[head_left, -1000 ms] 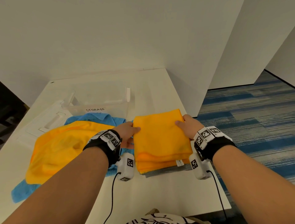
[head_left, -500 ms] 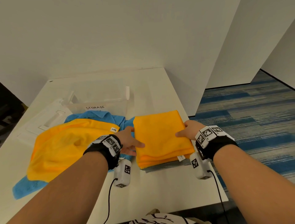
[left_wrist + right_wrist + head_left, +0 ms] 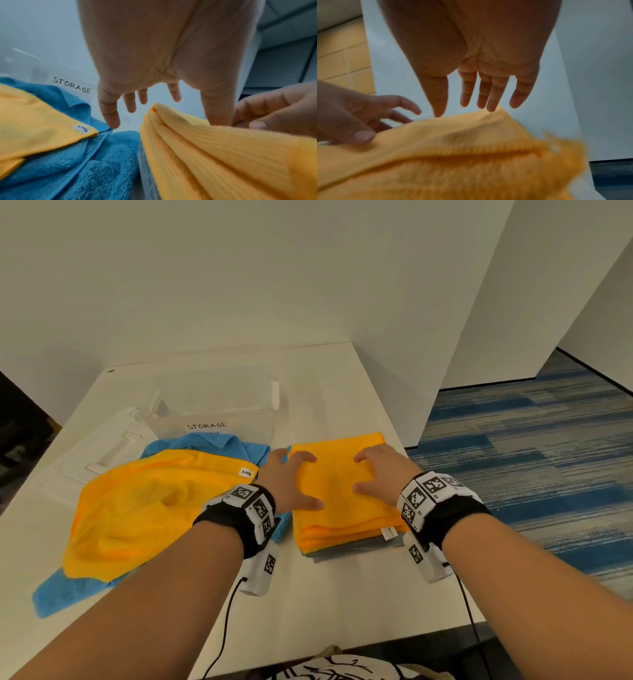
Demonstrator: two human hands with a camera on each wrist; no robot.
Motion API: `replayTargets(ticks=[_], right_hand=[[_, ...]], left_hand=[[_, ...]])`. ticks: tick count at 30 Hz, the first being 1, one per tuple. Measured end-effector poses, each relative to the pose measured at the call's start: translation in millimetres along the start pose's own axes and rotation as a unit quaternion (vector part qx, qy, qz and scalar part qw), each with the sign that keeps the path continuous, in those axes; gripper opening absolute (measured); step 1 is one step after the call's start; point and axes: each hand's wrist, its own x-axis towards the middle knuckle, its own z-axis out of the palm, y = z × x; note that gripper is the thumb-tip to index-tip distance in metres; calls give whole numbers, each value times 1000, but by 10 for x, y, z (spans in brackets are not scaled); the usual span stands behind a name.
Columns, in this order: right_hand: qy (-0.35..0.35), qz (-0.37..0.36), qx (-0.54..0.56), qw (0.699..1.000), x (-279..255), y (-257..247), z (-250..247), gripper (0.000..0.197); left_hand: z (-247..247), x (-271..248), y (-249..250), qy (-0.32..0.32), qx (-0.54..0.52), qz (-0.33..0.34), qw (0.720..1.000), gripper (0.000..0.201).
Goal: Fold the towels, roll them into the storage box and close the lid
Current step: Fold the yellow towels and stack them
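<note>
The white table point(image 3: 342, 604) is lying under both hands. Left of the left hand point(image 3: 287, 484), a loose orange towel point(image 3: 144, 508) is covering a blue towel point(image 3: 205, 441). Beyond that hand, the clear storage box point(image 3: 212, 412) is standing open. The folded orange towel point(image 3: 337, 498) is sitting between the hands, above a grey towel point(image 3: 346, 554); both hands, the right hand point(image 3: 383, 474) included, are resting on it with fingers spread and relaxed, gripping nothing.

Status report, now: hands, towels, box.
Left hand and right hand open on folded orange towel. Storage box open, nothing rolled in. Unfolded orange towel waits alongside.
</note>
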Motion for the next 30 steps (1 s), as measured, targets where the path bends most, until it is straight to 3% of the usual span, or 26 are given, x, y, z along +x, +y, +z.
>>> replayTargets(ticks=[5, 17, 26, 30], right_hand=[[-119, -3, -94, 988, -34, 24, 202, 107], [-128, 61, -144, 979, -109, 215, 305, 126], [-125, 125, -188, 966, -16, 96, 208, 106], [-124, 147, -203, 960, 31, -103, 64, 65]], left_hand=[[129, 9, -67, -77, 135, -34, 987, 107], [205, -1, -229, -126, 186, -63, 972, 126], [119, -4, -291, -84, 131, -48, 987, 118], [40, -41, -362, -39, 71, -31, 996, 105]])
